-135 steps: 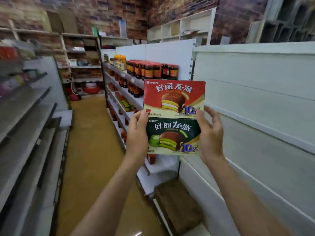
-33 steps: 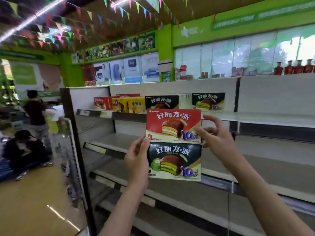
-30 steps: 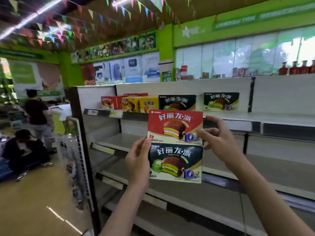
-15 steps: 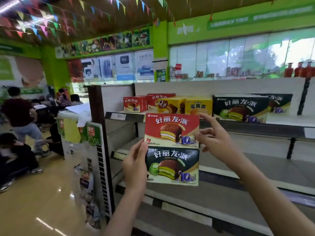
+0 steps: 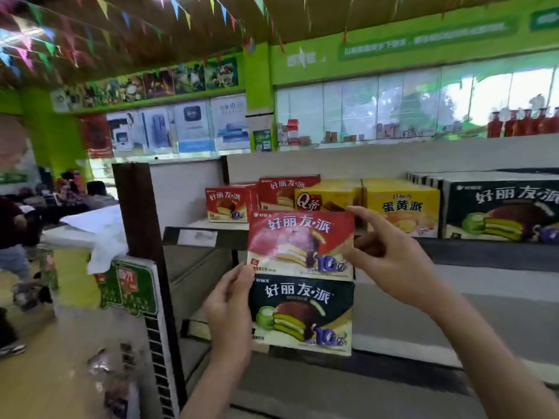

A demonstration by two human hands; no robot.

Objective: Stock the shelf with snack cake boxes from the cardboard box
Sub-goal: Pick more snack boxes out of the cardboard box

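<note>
I hold two snack cake boxes stacked in front of me: a red box (image 5: 299, 240) on top of a dark green box (image 5: 302, 316). My left hand (image 5: 230, 309) grips the left edge of the stack, fingers behind and thumb at the seam. My right hand (image 5: 387, 258) pinches the red box at its upper right corner. Behind them, the top shelf (image 5: 205, 234) carries red boxes (image 5: 227, 204), yellow boxes (image 5: 402, 204) and a dark green box (image 5: 499, 207) in a row. The cardboard box is out of view.
Lower grey shelves (image 5: 423, 313) run right and below the held boxes. A dark upright post (image 5: 139, 213) ends the shelf unit on the left. Beyond it stand a display with a green sign (image 5: 127, 285) and people (image 5: 12, 231) in the aisle.
I turned from a brick-walled aisle to this shelf unit and moved closer. The stocked top shelf now looms larger behind the stack. Both hands keep their hold on the two boxes.
</note>
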